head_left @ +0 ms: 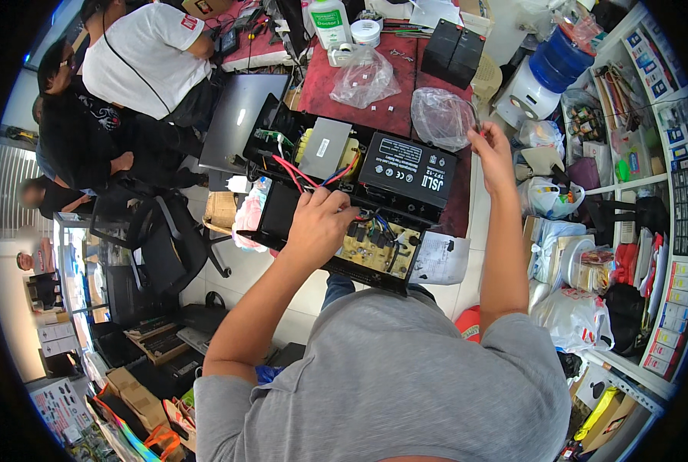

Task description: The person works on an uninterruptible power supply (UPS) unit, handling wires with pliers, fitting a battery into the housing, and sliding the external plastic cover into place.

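Left hand [318, 226] angled inward, fingers [346, 214] bunched; right hand [492, 159] farther forward, fingers [479, 143] pinched.

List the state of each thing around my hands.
Black casing: open, insides showing
Labelled battery: seated in the casing
Circuit board: exposed
Red wires: curved
Left hand: fingers bent, at the casing
Right hand: raised, fingers bent
Clear bag beside it: crumpled
White bottle: upright

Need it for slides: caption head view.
Left hand at red wires in an opened black case with battery; right hand beside a clear plastic bag.
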`<state>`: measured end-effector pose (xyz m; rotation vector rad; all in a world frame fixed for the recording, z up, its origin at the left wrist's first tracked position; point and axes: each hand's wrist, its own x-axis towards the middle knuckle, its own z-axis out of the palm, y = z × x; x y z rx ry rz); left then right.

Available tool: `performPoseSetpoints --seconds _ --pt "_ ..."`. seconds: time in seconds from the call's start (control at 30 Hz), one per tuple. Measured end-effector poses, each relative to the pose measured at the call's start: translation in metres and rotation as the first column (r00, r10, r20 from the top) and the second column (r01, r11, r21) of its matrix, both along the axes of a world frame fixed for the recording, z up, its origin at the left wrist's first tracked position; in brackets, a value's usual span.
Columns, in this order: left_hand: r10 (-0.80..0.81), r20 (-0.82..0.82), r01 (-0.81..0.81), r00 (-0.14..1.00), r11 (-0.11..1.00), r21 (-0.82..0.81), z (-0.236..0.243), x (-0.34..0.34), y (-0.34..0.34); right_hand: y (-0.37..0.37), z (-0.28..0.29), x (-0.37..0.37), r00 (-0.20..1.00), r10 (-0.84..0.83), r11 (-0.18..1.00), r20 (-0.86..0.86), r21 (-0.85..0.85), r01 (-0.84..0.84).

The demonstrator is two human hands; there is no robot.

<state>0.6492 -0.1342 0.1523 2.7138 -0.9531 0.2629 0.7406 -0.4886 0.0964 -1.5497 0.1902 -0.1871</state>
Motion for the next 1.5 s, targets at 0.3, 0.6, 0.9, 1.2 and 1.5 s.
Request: performPoseSetpoints --seconds 0.3,0.6,0.9,1.2,1.5 --pt "-0.083 -0.019 0.085 0.996 0.983 0.165 -0.004 0.012 -0.005 -0.011 -0.016 -0.067 0.991 -0.083 0.991 -0.101 0.093 0.093" --pt "0.011 -0.071 -0.012 0.997 1.0 -0.021 -0.003 -0.003 -0.005 -0.034 -0.03 -0.111 0.975 -0.161 0.98 -0.154 0.092 0.176" --pt "0.017 0.004 -0.016 1.0 0.973 -0.229 0.018 -0.018 -0.007 0.021 0.024 -0.145 0.989 -0.143 0.975 0.026 0.174 0.136" --pt "0.034 -0.128 -0.09 0.991 0.877 -0.472 0.008 -0.023 -0.006 0.12 0.061 -0.193 0.99 0.132 0.944 -0.05 -0.3 -0.141" --pt "-0.036 -0.171 -0.064 0.985 0.838 -0.542 0.0 -0.026 0.004 0.18 0.058 -0.196 0.987 0.026 0.78 0.16 -0.621 0.08"
